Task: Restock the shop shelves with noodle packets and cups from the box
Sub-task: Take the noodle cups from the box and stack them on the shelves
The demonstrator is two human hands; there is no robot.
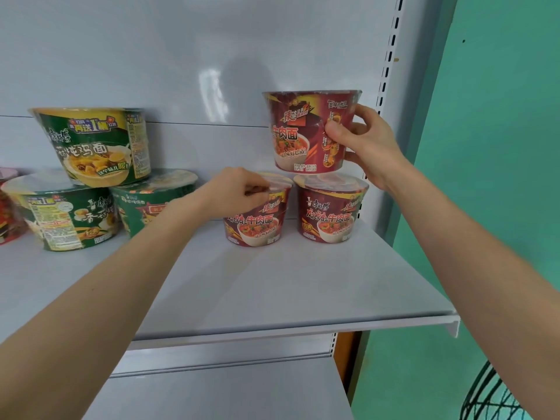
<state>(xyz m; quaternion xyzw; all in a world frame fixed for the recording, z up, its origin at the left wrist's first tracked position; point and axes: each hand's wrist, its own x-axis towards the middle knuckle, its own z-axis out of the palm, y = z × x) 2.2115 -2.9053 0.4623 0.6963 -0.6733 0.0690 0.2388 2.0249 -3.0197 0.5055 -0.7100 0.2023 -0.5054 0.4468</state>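
My right hand [362, 145] grips a red noodle cup [300, 131] by its right side, its base on or just above the lids of two red cups below. Those two red cups, the left one [257, 221] and the right one [330, 215], stand side by side at the back right of the grey shelf [288, 286]. My left hand [239, 189] holds the left red cup at its rim, fingers curled over the lid's edge. No box is in view.
Three green noodle cups are stacked at the back left, one [97, 144] on top of two [60, 213]. A red packet [7, 204] shows at the far left edge. The shelf upright [391, 56] and a green wall [500, 147] bound the right side. A lower shelf [227, 392] lies beneath.
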